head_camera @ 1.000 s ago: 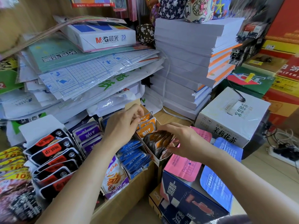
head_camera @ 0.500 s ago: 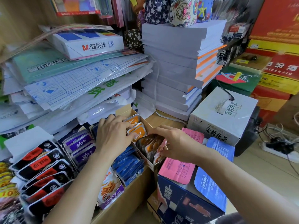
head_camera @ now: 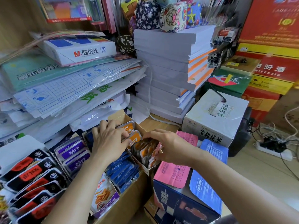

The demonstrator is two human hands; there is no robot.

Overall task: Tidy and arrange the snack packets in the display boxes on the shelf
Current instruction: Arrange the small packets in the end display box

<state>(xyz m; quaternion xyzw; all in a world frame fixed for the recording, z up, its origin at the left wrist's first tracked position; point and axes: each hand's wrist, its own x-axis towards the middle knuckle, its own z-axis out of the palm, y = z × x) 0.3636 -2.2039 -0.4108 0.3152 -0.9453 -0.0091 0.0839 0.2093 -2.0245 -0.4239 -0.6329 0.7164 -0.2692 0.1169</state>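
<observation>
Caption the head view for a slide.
Left hand rests on orange packets at the back of the box; right hand grips the front bunch.

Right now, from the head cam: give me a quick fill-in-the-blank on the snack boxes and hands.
1. The blue packets sit between the purple packets and the ___ packets.
2. The right hand grips the front packets of the display box furthest ___.
3. The black packets carry ___ labels.
Missing words: orange; right; red.
</observation>
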